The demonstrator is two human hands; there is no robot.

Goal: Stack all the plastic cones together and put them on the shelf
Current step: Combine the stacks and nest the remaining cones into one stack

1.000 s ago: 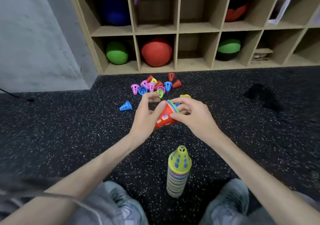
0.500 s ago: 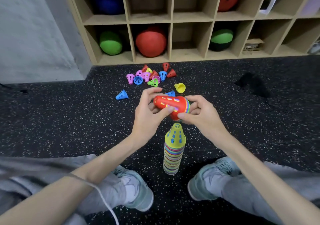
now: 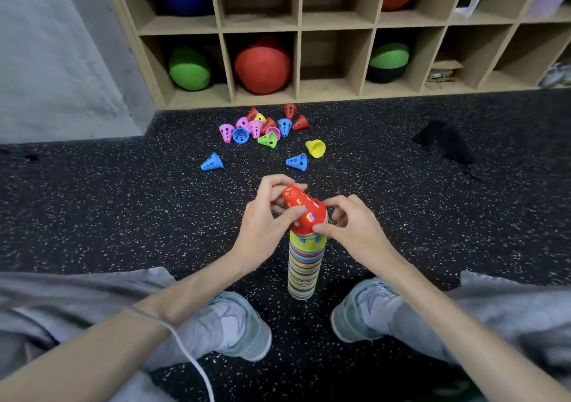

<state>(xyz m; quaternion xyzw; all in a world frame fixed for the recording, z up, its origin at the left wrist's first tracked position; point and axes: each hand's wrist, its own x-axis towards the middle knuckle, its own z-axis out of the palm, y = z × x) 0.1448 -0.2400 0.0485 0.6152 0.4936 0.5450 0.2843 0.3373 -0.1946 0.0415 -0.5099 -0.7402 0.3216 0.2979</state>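
A tall striped stack of cones [image 3: 304, 268] stands upright on the floor between my feet. On its top sits a short red-topped cone stack [image 3: 304, 213], tilted a little away from me. My left hand [image 3: 267, 219] grips the red stack from the left, thumb on its front. My right hand [image 3: 352, 225] pinches its lower rim from the right. Loose cones lie farther out: a blue cone [image 3: 212, 162], a second blue cone [image 3: 298, 161], a yellow cone [image 3: 315, 148] and a mixed pile of cones [image 3: 262, 125] by the wooden shelf [image 3: 298, 55].
The shelf's cubbies hold a green ball [image 3: 189, 68], a red ball [image 3: 262, 66], a green-and-black ball [image 3: 387, 61] and some papers. A grey wall [image 3: 61, 55] stands at the left. My two shoes [image 3: 239, 324] flank the tall stack on the speckled black floor.
Both hands turned the red-topped stack from lying sideways to tip-up and lowered it onto the yellow top of the tall stack. The view dipped downward.
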